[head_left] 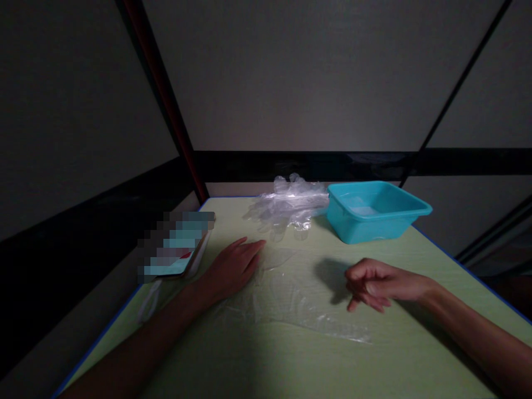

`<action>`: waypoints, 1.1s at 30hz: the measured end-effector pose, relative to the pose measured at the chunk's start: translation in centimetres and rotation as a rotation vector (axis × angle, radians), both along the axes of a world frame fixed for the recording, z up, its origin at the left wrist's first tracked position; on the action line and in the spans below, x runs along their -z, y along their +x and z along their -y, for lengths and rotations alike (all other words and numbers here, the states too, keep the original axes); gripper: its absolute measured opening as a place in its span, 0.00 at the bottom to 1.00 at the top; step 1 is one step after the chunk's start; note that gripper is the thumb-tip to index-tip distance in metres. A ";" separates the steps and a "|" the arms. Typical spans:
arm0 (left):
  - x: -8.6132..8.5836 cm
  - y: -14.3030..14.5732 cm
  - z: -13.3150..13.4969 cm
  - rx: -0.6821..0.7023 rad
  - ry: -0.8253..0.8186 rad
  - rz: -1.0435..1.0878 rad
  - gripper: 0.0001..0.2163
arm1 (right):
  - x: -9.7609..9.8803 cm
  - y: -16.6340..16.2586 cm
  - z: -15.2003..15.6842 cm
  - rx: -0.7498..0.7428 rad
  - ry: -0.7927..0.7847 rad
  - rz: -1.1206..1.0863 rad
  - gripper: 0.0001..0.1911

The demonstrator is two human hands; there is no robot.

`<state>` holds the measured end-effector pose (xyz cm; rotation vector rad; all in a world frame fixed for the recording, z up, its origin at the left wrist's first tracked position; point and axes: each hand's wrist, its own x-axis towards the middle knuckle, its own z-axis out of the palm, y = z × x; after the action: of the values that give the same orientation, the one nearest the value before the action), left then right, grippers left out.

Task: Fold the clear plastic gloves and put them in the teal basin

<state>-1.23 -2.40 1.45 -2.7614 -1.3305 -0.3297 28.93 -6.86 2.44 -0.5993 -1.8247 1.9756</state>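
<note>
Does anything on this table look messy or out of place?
Mildly. Clear plastic gloves lie in a crumpled heap beside the blue tub, and the packet seems to overhang the table's left edge. The sheet under the left hand is wrinkled. Nothing looks spilled.

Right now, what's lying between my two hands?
A flat clear plastic sheet on the table, between your left hand and right hand, in the head view.

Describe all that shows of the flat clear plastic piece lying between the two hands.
The clear plastic piece is thin, glossy, slightly wrinkled film lying flat on the green table, its outline irregular and narrowing toward the far end. The left hand rests palm down at its left edge, seemingly touching it. The right hand, loosely curled, is by its right edge; contact is unclear.
</note>
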 end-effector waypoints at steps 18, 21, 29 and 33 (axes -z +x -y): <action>-0.1 0.1 0.1 0.020 0.064 0.013 0.16 | 0.5 2.5 -0.1 0.072 1.061 0.708 0.29; -0.1 0.0 0.0 0.009 0.068 0.022 0.16 | 1.2 2.7 0.6 0.057 1.111 0.756 0.32; -0.4 0.1 0.1 -0.007 0.095 0.038 0.16 | 2.0 2.9 3.2 0.166 1.129 0.899 0.32; -0.1 0.5 0.4 -0.014 0.134 0.071 0.15 | 2.1 2.7 4.9 0.262 1.107 0.960 0.32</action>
<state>-0.70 -2.80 1.53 -2.6523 -1.2911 -0.5012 31.66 -11.76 0.34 -1.3566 -2.7158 0.2267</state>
